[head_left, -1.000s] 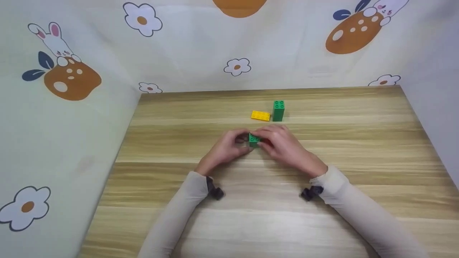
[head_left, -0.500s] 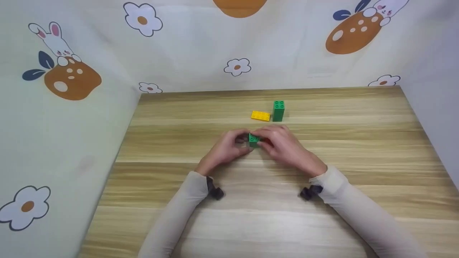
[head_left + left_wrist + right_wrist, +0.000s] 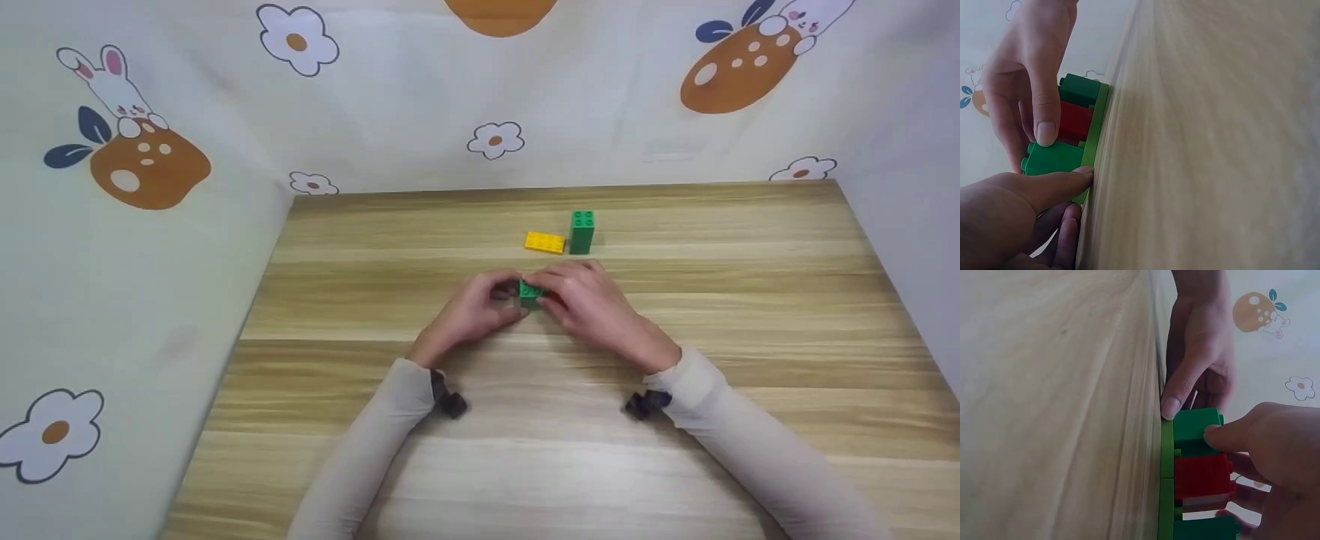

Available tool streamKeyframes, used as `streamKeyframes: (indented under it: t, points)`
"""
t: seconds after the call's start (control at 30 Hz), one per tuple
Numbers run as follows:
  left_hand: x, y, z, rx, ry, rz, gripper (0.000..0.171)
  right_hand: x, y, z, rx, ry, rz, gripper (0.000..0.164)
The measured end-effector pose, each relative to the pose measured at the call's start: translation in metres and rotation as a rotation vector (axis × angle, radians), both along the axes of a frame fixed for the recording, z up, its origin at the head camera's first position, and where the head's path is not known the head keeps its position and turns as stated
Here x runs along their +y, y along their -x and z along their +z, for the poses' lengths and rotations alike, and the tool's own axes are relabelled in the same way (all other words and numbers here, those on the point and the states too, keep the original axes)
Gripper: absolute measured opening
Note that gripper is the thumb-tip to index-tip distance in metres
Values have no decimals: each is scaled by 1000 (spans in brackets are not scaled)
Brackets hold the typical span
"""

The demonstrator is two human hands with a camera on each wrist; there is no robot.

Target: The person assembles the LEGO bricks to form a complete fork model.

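Observation:
In the head view my left hand (image 3: 472,307) and right hand (image 3: 592,307) meet around a green toy brick (image 3: 529,300) on the table. That brick stands at the left end of a row on light green plates (image 3: 1167,453), with a red brick (image 3: 1203,475) beside it and another green brick (image 3: 1207,530) beyond. My left thumb and fingers pinch the plate's end. The thumb of my right hand presses the near side of the left-hand green brick, its fingers reaching round behind. From above, my right hand hides the rest of the row.
Behind the hands lies a flat yellow brick (image 3: 544,242), studs up. Next to it a tall green block (image 3: 582,232) stands upright. The wooden table (image 3: 360,247) meets a patterned cloth (image 3: 405,90) at its back and left sides.

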State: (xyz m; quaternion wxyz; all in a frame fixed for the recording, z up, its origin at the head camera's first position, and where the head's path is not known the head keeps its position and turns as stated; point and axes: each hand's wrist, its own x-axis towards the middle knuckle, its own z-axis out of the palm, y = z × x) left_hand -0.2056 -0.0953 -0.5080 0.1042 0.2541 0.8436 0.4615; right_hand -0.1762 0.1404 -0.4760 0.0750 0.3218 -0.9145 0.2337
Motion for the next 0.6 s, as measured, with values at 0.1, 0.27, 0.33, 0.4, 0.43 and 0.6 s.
streamKeyframes:
  t: [0.1,0.27,0.33,0.4,0.43,0.6]
  points:
    - [0,0,0,14,13,-2,41,-2,-3,-2,83,-36,-4,35]
    - [-1,1,-1,23,13,-2,41,-2,-3,-3,73,-25,7,35]
    - [-1,1,-2,26,13,-2,40,0,-1,-3,34,2,12,37]
    - [-2,1,-2,26,11,-3,40,2,1,-4,0,26,16,38]
    - [-2,1,-2,26,12,-4,41,2,2,-5,-12,38,17,38]
    - [-2,1,-1,22,9,-8,42,5,5,-7,-34,85,42,39]
